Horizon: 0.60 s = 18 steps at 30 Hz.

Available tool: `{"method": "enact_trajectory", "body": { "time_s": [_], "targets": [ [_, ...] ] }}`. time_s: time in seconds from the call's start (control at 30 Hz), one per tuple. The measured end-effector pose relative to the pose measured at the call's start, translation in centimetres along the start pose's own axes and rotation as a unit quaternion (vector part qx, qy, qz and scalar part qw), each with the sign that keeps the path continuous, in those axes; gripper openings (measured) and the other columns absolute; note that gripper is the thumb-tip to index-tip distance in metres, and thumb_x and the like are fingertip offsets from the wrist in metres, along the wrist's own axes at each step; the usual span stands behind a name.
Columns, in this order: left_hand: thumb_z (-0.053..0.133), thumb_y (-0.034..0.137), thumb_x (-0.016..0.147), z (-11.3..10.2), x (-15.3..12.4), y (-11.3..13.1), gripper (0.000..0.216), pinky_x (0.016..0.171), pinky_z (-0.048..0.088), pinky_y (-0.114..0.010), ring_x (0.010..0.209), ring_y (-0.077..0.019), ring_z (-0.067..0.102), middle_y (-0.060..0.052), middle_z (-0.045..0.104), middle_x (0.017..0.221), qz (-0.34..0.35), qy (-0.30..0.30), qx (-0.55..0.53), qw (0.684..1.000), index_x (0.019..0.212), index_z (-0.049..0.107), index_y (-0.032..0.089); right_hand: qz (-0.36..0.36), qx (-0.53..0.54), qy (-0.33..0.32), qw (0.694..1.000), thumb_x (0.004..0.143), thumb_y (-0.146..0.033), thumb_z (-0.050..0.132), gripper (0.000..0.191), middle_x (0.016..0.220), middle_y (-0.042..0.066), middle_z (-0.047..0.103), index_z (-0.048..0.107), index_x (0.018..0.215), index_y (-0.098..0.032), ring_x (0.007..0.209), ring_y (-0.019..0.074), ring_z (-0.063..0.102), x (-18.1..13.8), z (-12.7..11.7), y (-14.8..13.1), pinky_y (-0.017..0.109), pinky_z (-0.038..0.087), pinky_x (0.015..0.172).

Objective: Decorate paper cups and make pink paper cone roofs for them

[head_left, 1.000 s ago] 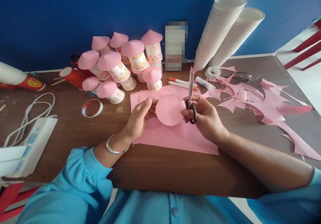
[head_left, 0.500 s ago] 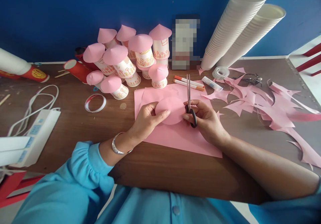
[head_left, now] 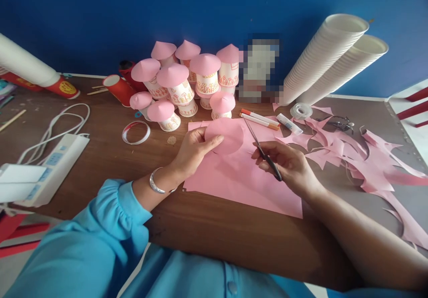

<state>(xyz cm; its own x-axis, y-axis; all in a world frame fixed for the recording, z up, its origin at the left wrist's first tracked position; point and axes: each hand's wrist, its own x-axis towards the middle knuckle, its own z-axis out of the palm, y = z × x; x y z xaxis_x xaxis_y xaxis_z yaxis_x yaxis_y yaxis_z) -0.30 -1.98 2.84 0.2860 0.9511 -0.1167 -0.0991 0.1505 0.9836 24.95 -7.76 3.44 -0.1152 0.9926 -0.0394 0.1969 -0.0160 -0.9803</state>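
My left hand (head_left: 193, 151) pinches a pink paper circle (head_left: 226, 136) by its left edge, thumb on top, holding it just above a pink paper sheet (head_left: 240, 177) on the wooden table. My right hand (head_left: 289, 166) grips black-handled scissors (head_left: 262, 150); their blades are together and point up-left toward the circle's right edge, a short gap away. A silver bangle sits on my left wrist.
Behind the sheet stands a cluster of paper cups with pink cone tops (head_left: 187, 82). Two leaning stacks of white cups (head_left: 331, 57) are at the back right, with tape (head_left: 301, 111), markers (head_left: 260, 119), a glue stick (head_left: 289, 123) and pink offcuts (head_left: 364, 155). A power strip (head_left: 53, 166), a tape ring (head_left: 135, 132) and red cups (head_left: 117, 88) lie left.
The scissors were upright against the circle's right edge; now they are tilted and drawn away to the right. My left hand has lifted the circle slightly up and back.
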Motion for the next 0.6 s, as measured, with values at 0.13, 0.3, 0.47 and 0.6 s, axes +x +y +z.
{"method": "enact_trajectory", "body": {
  "time_s": [0.13,0.3,0.47,0.6],
  "targets": [
    [0.085,0.046,0.078,-0.3,0.5,0.2,0.031,0.071,0.050,-0.029,0.081,-0.0178,0.064,-0.003,0.071,0.085,0.028,0.011,0.006,1.000,0.085,0.075,0.017,0.023,-0.069,-0.037,0.997,0.074,-0.052,0.088,0.045,0.087,0.007,0.078,0.081,0.107,-0.022,0.074,0.0212,0.069,0.5,-1.4,0.1,0.036,0.057,0.070],
    [0.084,0.049,0.077,-0.7,1.0,0.2,0.034,0.071,0.051,-0.031,0.082,-0.0197,0.064,-0.003,0.071,0.078,0.054,0.020,0.034,0.998,0.080,0.073,0.018,0.037,-0.111,-0.091,0.989,0.074,-0.052,0.087,0.044,0.084,0.006,0.077,0.083,0.108,-0.023,0.076,0.0218,0.067,1.1,-2.7,0.5,0.036,0.055,0.071],
    [0.084,0.051,0.077,-0.8,1.1,0.3,0.035,0.068,0.050,-0.031,0.078,-0.0186,0.062,-0.003,0.068,0.076,0.053,0.008,0.051,0.997,0.076,0.072,0.018,0.037,-0.112,-0.120,0.986,0.074,-0.051,0.087,0.041,0.079,0.004,0.074,0.085,0.104,-0.024,0.071,0.0189,0.062,1.1,-2.3,-0.2,0.034,0.052,0.067],
    [0.083,0.052,0.078,-0.6,0.7,0.5,0.036,0.065,0.048,-0.031,0.076,-0.0189,0.061,-0.003,0.066,0.073,0.031,-0.016,0.054,0.998,0.073,0.070,0.019,0.034,-0.111,-0.116,0.986,0.073,-0.049,0.088,0.042,0.077,0.002,0.073,0.085,0.107,-0.026,0.066,0.0169,0.059,0.9,-1.7,-0.3,0.032,0.050,0.062]
  ]
}}
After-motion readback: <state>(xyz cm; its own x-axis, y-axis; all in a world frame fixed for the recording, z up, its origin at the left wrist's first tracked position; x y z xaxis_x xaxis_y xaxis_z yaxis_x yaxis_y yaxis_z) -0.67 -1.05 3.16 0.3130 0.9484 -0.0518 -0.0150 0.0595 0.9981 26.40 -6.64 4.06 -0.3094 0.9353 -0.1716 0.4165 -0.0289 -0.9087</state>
